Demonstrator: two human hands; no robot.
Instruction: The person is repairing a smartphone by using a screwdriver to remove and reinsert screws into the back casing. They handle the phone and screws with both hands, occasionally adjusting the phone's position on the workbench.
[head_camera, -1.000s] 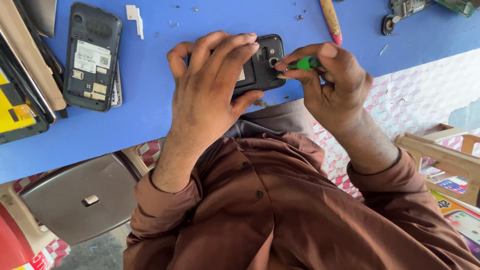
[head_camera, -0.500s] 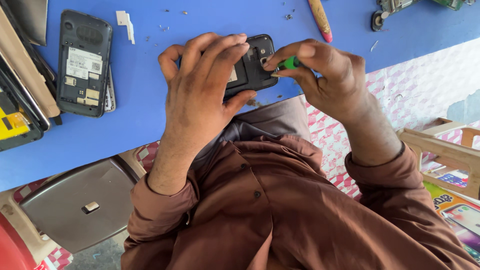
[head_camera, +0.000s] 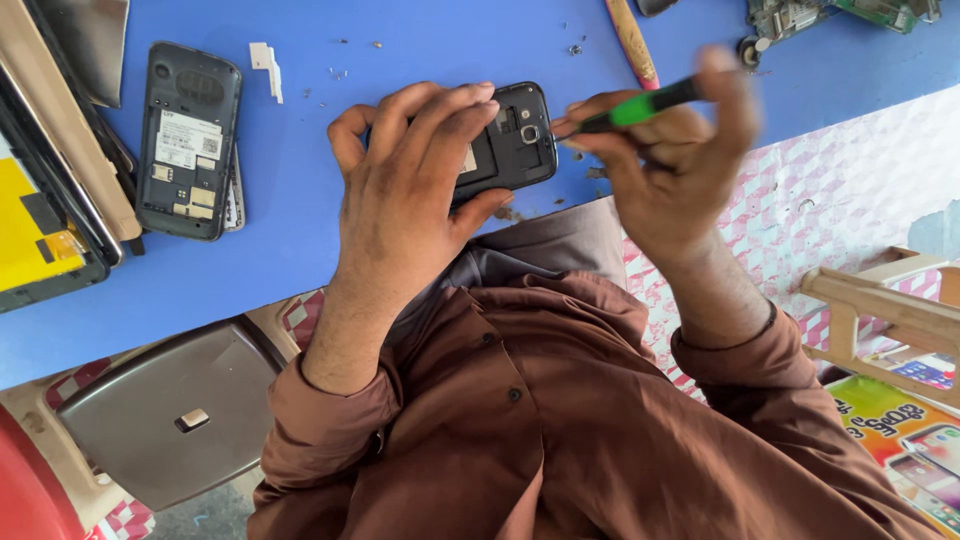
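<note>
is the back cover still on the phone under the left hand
No, the black phone pinned to the blue table by the left hand has its back off, with inner parts exposed.

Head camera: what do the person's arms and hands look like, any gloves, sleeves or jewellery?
Both hands are bare: no gloves or rings show on the left hand or the right hand, which is partly blurred. The forearms are uncovered. Brown shirt sleeves are pushed up and bunched below the elbows. A thin dark band sits at the right sleeve edge; whether it is a bracelet is unclear.
</note>
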